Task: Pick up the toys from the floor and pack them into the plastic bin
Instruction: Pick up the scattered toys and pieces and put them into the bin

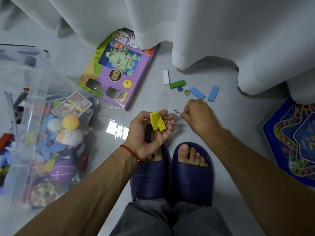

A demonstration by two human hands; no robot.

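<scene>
While curtain [196, 31] overhangs purple game box [119, 72], blue blocks [197, 93] lie near right hand [199, 116].

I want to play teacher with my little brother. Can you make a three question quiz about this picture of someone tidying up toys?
1. True or false: the left hand is empty.
2. What does the right hand pinch? A) a marble B) a small metal eye hook C) a blue block
3. Fill in: the green block lies on the floor next to the ____ block.

Key:
1. False. It holds two yellow blocks, a black block and an orange marble.
2. B, the small metal eye hook.
3. White: the white block is right beside it.
</scene>
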